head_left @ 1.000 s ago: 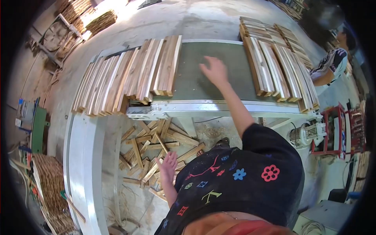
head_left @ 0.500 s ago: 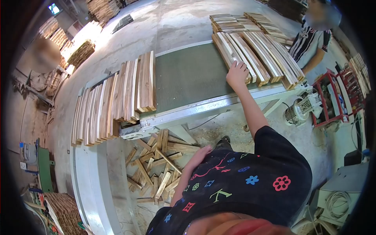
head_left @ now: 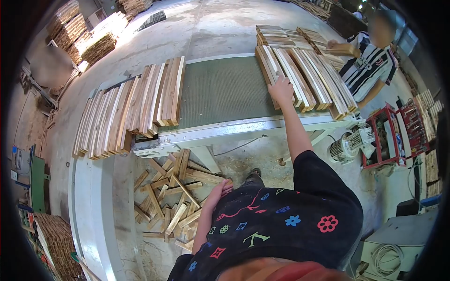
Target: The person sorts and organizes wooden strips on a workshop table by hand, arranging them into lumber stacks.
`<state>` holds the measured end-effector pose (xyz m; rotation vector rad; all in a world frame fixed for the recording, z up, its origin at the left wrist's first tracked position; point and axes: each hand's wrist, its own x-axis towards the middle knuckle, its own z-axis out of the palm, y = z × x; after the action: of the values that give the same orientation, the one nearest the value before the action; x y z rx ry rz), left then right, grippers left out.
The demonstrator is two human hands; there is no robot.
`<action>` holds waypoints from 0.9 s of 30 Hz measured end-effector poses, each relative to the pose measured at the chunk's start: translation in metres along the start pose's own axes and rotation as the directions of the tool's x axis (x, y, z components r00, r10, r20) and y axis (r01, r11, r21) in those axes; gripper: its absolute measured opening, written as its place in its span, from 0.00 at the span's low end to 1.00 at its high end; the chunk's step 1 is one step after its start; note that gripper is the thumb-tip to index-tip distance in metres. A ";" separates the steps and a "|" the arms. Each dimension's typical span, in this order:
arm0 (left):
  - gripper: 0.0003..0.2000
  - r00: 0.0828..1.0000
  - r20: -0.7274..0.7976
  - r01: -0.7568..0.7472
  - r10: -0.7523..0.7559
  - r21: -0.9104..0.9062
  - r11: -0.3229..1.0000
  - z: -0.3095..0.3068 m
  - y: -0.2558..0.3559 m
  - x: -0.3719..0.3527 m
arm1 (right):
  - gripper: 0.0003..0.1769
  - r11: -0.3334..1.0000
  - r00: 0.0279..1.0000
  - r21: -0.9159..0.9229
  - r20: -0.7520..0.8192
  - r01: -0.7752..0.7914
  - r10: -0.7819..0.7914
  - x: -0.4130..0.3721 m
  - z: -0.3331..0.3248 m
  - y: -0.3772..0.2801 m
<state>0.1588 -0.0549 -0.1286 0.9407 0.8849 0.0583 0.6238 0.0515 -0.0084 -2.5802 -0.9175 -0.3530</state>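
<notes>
My right hand (head_left: 281, 90) rests on the leftmost of several wooden slats (head_left: 304, 77) lying side by side at the right end of a green conveyor belt (head_left: 222, 91); whether its fingers grip the slat I cannot tell. My left hand (head_left: 218, 189) hangs by my side against my black patterned shirt, holding nothing. Another row of slats (head_left: 136, 105) lies across the belt's left end and runs onto the white table (head_left: 91, 187) beside it.
A person in a striped shirt (head_left: 368, 68) stands at the belt's far right, lifting a slat (head_left: 343, 49). Loose wood offcuts (head_left: 173, 196) litter the floor under the belt. A motor (head_left: 349, 143) and a red cart (head_left: 391, 136) stand to the right. Stacked wood (head_left: 86, 40) lies far left.
My right hand has reached from the middle of the belt across to the right-hand slats and settled on them. My left hand has drawn in to my side.
</notes>
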 end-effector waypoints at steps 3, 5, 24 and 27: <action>0.32 1.000 -0.017 -0.013 0.014 0.050 0.999 0.007 0.011 -0.008 | 0.35 1.000 0.999 -0.011 0.046 0.012 -0.011 0.002 0.002 0.002; 0.32 1.000 0.004 -0.026 0.025 0.101 0.995 0.012 0.011 -0.011 | 0.36 0.999 0.997 0.009 0.061 0.040 -0.040 -0.007 -0.004 0.003; 0.52 0.798 0.456 0.048 0.395 -0.700 0.712 0.078 0.077 0.052 | 0.40 0.698 0.840 0.709 0.318 0.098 -0.440 -0.276 -0.114 -0.012; 0.53 0.938 0.306 0.035 0.162 -0.550 0.835 0.054 0.061 0.055 | 0.31 0.619 0.861 0.746 0.127 0.244 -0.493 -0.256 -0.107 -0.025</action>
<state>0.2518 -0.0315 -0.1044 0.4141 0.4646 0.1923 0.4029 -0.1180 0.0040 -1.7189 -1.3873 0.3066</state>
